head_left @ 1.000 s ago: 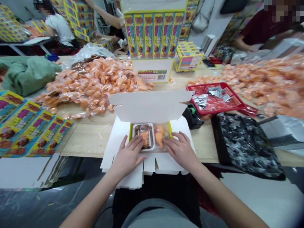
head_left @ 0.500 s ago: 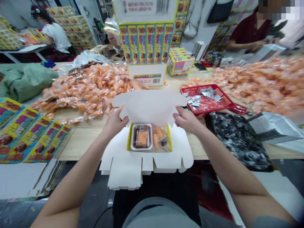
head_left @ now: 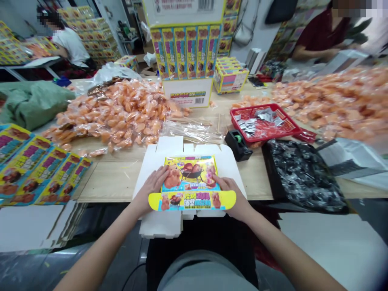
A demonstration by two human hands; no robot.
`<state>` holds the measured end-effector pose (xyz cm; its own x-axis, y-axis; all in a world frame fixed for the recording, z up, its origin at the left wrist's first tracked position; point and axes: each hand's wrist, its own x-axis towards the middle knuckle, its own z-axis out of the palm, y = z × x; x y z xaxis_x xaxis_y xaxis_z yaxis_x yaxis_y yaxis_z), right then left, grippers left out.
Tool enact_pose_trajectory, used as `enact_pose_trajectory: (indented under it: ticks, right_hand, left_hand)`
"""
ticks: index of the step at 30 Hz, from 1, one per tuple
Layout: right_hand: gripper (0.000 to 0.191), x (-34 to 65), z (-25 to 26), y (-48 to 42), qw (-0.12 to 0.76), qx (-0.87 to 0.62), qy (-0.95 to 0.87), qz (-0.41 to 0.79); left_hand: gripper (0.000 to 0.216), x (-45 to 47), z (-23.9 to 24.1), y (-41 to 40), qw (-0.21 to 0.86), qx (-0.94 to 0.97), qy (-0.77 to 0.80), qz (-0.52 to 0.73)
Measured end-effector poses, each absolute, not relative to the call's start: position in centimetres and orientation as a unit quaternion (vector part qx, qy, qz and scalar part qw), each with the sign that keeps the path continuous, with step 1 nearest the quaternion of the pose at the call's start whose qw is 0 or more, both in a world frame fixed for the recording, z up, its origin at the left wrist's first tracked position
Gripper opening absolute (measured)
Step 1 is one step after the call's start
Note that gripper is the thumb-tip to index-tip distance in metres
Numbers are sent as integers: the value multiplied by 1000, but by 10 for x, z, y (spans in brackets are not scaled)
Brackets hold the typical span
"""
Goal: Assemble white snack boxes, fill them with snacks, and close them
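In front of me lies a small printed cardboard box [head_left: 190, 171], yellow and blue with food pictures. Its lid is folded over the top, and the lid's front flap sticks out towards me. My left hand [head_left: 151, 188] grips the box at its left side, fingers bent over the top corner. On the opposite side my right hand [head_left: 233, 196] is closed around the edge, thumb side on the lid. The contents are hidden. Beneath the box is a stack of flat white unfolded cartons [head_left: 151, 161], reaching past the table's front edge.
Orange bagged pieces [head_left: 118, 113] are heaped behind left. A black tape dispenser [head_left: 238, 144], a red basket [head_left: 263, 121] of sachets and a black tray [head_left: 303, 178] stand right. Printed boxes [head_left: 39, 169] lie left; more are stacked behind [head_left: 186, 52]. Two people work further back.
The raised white lid has come down towards me over the tray and bagged pieces, covering them. Both hands moved down from the lid's corners to the sides of the box. The tape dispenser is now uncovered.
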<state>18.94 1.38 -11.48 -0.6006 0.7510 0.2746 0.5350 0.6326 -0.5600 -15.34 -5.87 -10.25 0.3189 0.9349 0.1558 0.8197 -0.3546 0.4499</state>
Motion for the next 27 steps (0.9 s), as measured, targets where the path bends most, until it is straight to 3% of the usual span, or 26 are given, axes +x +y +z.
enact_pose_trajectory:
  ticks: [2,4,8,12,14,17,21,24,27]
  right_hand:
    - [75,189,-107,19,264,-322,-892,175]
    - [73,186,-90,32,287,-287,-893,194]
    - [47,179,-55,71,254,-346,-830,357]
    - [59,186,-32,109,237,-356,-781,455]
    - [57,185,-15,123,252,-358,-799,412]
    - [31,169,17,134,184,-331,-880,287]
    - [25,144,37,138,116,-369,-882,271]
    - [24,145,23,128,152,-374,-898,174]
    - [25,157,-1,100,227,-324,-918,36]
  left_hand:
    - [70,-154,-98,-55,170,785,552,222]
    - [58,-152,-80,-43,234,740,567,274]
    - [64,-143,-49,-14,417,581,597,364]
    - [69,-138,-58,-1,476,478,604,425]
    - [67,-137,-65,0,480,469,601,434]
    - [68,-139,-67,-2,476,467,607,433]
    - [61,-137,-63,-3,451,482,624,417]
    - [63,-130,-71,-4,434,490,620,432]
    - [86,-129,-82,-6,397,501,593,490]
